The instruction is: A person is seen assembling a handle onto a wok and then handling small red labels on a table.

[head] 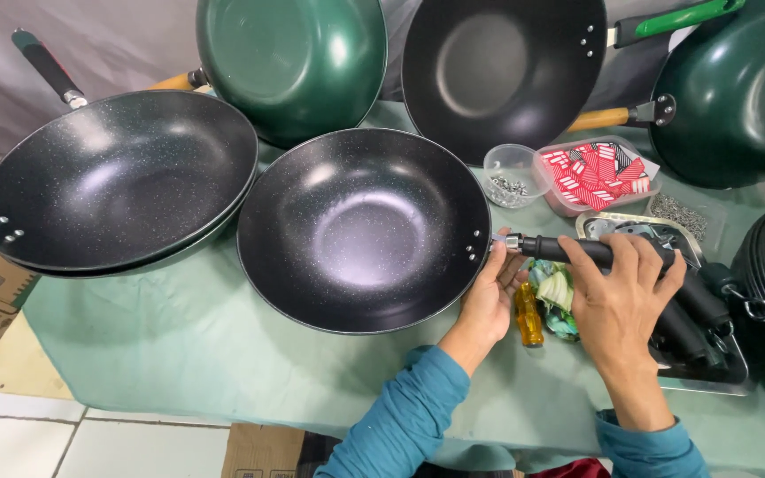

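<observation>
- The left hand [489, 301] cups the rim of the black speckled wok [363, 228] at its right edge, fingers curled against it, mid-table.
- The right hand [617, 301] grips the black handle [568, 250] at that rim.
- Far right, a clear cup [511, 174] holds small metal screws, beside a tub [597, 175] of red-and-white labels.
- A metal tray [697, 376] near right holds more black handles.

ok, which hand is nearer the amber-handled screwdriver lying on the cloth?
Left. The left hand sits right beside the screwdriver, under the wok's rim. The right hand grips the black handle further right.
</observation>
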